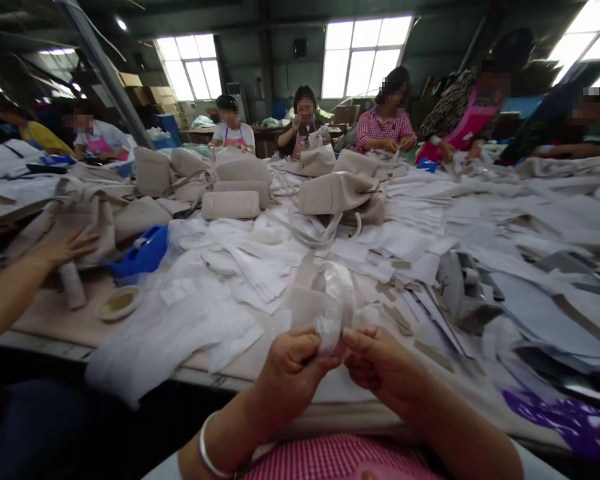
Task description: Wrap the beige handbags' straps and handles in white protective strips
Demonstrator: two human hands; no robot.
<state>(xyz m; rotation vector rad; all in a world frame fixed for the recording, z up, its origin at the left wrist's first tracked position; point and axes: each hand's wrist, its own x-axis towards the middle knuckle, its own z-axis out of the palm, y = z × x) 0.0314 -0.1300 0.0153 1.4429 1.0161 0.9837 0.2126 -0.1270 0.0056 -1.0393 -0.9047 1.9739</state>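
1. While they meet low over the near edge of the counter (55, 315), the left hand (293, 373) and the right hand (380, 367) each pinch the bottom end of a white strip (337, 293) between thumb and fingers, with the knuckles almost touching.
2. The white strip curls up from the fingertips into a loop, held above the counter.
3. White sheets (195, 320) lie spread on the counter to the left of the strip.
4. Farther left of the strip, a shallow round dish (117, 303) sits on the counter with a yellowish layer inside; what the layer is cannot be told.
5. Just beyond the dish, also left of the strip, lies a blue plastic container (143, 257); its contents are hidden.
6. Far left of the strip, another person's hand (65, 248) rests spread on beige cloth.
7. Behind the strip stand beige bags (333, 193), shut, so their insides are not visible.
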